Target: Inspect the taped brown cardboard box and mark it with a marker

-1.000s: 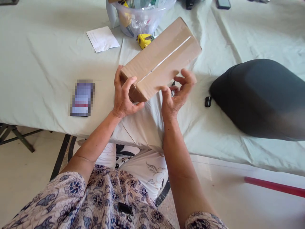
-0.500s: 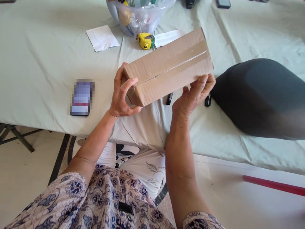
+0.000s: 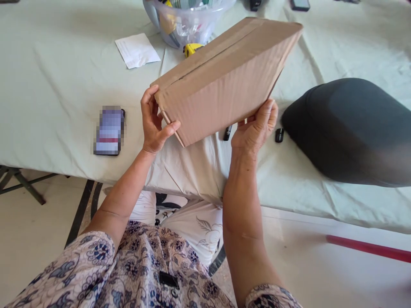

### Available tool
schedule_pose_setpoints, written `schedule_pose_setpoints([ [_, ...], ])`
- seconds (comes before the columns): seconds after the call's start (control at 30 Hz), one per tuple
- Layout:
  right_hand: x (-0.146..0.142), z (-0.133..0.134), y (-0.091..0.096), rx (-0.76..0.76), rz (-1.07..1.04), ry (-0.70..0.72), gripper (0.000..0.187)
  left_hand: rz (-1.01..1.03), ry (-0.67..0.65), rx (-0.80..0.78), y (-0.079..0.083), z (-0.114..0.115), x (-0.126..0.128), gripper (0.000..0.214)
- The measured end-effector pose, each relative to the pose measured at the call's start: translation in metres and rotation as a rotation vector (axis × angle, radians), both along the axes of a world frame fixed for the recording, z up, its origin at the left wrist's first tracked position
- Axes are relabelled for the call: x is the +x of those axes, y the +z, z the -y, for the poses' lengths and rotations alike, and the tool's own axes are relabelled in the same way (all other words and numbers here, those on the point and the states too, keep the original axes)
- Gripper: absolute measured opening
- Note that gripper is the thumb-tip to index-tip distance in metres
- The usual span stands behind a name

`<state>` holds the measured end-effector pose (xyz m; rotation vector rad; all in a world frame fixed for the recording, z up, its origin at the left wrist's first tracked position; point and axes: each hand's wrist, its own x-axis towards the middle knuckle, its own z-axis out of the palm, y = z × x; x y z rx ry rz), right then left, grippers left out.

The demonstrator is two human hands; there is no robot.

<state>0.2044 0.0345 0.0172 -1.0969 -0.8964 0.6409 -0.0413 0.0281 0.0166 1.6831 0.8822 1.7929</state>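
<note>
A brown cardboard box is held tilted above the cloth-covered table, one broad face toward me and its taped narrow side facing up and away. My left hand grips the box's left end, thumb on the broad face and fingers around the far edge. At the lower right edge, my right hand holds the box between thumb and fingers; some of those fingers are hidden behind it. Beneath the box a black marker shows partly, and a small black cap lies right of my right hand.
A phone lies at left, with a white paper beyond it. Behind the box are a yellow tape measure, partly covered, and a clear plastic tub of mixed items. A large dark rounded object sits at right.
The box has been tipped so that its broad face now shows toward me and its top side has turned away. Both hands keep hold, the left a little further left. More of the tape measure is covered.
</note>
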Motion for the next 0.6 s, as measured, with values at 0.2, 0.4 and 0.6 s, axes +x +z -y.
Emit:
schedule_pose_setpoints([
  [0.2,-0.005,-0.008,-0.006,0.032,-0.173,0.029,0.042,0.143,-0.019,-0.138,-0.001,0.003,0.006,0.092],
  [0.4,-0.015,-0.008,-0.016,0.018,-0.018,0.248,0.051,0.307,-0.068,-0.277,0.004,0.008,0.011,0.081],
  [0.6,-0.021,-0.007,-0.028,-0.019,0.143,0.357,0.069,0.461,-0.098,-0.487,0.012,0.016,0.014,0.072],
])
